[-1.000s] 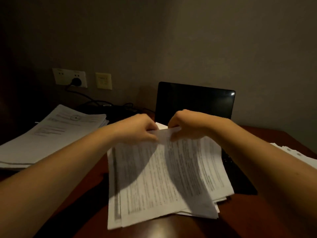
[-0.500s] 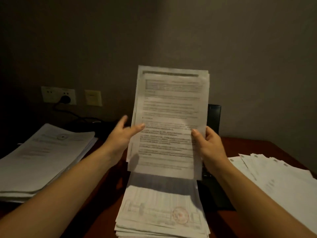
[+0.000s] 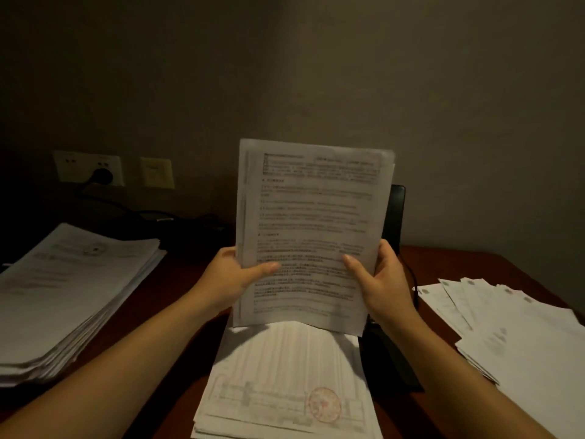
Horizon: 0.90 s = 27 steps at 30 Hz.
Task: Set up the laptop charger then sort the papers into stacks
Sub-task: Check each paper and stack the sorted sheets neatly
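Note:
I hold a thin bundle of printed sheets (image 3: 311,229) upright in front of me. My left hand (image 3: 232,277) grips its lower left edge, thumb across the front. My right hand (image 3: 378,280) grips the lower right edge the same way. Below the bundle a stack of papers (image 3: 285,388) with a red stamp lies on the dark wooden desk (image 3: 468,264). The open black laptop (image 3: 394,217) stands behind the bundle, mostly hidden. A black charger plug (image 3: 103,175) sits in the wall socket, and its cable (image 3: 158,213) runs along the desk's back.
A thick paper stack (image 3: 69,296) lies at the left of the desk. A fanned spread of sheets (image 3: 519,331) covers the right side. A second wall plate (image 3: 157,172) is beside the socket. The wall is close behind the desk.
Both hands lifted the bundle off the centre stack and turned it upright; since half a second ago it has settled slightly and the grips shifted lower on its sides.

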Each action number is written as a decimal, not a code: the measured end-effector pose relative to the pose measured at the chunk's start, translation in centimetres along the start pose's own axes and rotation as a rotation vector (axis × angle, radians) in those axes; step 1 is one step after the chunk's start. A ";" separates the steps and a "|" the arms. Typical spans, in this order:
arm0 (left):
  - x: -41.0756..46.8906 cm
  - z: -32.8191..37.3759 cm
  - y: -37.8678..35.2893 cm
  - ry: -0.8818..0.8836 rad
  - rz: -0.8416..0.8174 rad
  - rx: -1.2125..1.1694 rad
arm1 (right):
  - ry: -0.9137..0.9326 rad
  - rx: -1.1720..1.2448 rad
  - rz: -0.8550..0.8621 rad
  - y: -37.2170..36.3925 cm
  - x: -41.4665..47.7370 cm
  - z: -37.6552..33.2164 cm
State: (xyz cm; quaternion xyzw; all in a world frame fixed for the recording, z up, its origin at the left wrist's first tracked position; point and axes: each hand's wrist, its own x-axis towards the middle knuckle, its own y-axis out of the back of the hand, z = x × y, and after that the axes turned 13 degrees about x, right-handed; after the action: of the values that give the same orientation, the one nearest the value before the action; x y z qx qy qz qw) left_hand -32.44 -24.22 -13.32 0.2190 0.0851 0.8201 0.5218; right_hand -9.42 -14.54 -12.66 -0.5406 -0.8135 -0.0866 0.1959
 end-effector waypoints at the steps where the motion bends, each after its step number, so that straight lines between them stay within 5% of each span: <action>1: 0.1 0.0 -0.1 -0.002 -0.004 -0.013 | 0.014 0.005 0.003 -0.1 0.2 -0.1; 6: 0.6 -0.2 -1.1 0.020 -0.023 -0.082 | 0.042 0.072 0.031 -0.7 0.6 0.4; 17: 1.1 -1.1 3.3 0.218 0.039 -0.235 | -0.073 -0.021 -0.193 -4.2 2.7 -0.7; 22: 0.9 -2.8 7.5 0.278 0.317 -0.209 | -0.106 0.039 -0.103 -10.0 2.4 0.3; 27: -1.2 -4.9 13.5 0.270 0.334 -0.096 | -0.181 0.122 -0.081 -17.1 1.4 2.0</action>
State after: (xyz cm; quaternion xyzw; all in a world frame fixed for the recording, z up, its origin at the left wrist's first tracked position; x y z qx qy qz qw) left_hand -45.22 -30.80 -13.05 0.0930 0.0777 0.9201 0.3725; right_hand -25.95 -19.47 -12.66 -0.4999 -0.8529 0.0045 0.1504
